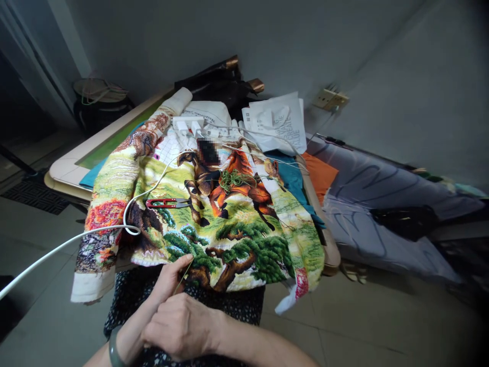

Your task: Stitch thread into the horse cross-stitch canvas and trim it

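A cross-stitch cloth with horses and green pine branches hangs over the table's near edge and reaches my lap. My left hand grips its near edge, the thumb on top and the fingers hidden underneath. Just below it, my right hand is a closed fist. A thin green thread runs from the cloth by my left thumb down to this fist; whether a needle is inside is hidden. Red-handled thread snips lie on the cloth, and a tangle of green thread rests on the horses.
The cloth's left side is a thick roll. A white cable crosses it to a white power strip on the table. White paper bags stand at the back. A wall socket and a grey-covered bed are at right.
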### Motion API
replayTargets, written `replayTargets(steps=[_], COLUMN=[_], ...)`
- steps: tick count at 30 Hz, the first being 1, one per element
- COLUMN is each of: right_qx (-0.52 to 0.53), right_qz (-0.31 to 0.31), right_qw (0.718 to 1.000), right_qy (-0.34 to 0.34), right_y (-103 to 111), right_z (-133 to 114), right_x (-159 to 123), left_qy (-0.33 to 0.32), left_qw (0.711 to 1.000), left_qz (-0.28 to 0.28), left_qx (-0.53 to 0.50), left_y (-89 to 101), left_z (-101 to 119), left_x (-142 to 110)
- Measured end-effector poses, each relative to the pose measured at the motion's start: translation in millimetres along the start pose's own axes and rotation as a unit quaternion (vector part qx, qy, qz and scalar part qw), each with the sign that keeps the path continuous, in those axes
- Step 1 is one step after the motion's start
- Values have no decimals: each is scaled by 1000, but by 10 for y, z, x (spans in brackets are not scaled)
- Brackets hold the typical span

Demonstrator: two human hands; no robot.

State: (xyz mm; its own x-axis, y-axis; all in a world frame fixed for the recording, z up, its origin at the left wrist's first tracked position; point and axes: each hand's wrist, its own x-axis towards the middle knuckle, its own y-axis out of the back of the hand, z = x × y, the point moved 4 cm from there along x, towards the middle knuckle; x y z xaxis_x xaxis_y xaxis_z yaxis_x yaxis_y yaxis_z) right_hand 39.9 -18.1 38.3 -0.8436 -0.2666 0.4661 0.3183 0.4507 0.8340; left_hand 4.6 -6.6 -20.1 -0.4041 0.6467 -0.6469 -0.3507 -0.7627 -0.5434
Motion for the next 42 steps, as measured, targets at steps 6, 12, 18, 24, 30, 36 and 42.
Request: replayTargets(steps=[6,12,18,24,30,36,42], right_qx=[73,8,26,5,-17,-63,-125], right_qz=[-4,75,84,63,41,3,-67], right_qw=[981,884,884,893,895,895,887], right_qy=[-182,-461,-459,-446,-443,-442,-439], right_y=[326,878,921,912,904,896,879], right_z=[148,598,679,671,683,646,629], right_x=[-156,-460,-513,-472,-454,-392,-315], left_qy=[70,15,23,20,18,29,32], left_qw=[997,1000,1000,1000,1000,999,999], left_qz=[-35,-5,-2,-2,-4,-2,-8], left_qx=[19,-8,-7,1,-11,-19,-28], left_y=[-18,-51,-79,-70,-78,-77,-96], left_z=[277,264,278,287,280,277,294], left_x=[178,134,118,106,105,104,80])
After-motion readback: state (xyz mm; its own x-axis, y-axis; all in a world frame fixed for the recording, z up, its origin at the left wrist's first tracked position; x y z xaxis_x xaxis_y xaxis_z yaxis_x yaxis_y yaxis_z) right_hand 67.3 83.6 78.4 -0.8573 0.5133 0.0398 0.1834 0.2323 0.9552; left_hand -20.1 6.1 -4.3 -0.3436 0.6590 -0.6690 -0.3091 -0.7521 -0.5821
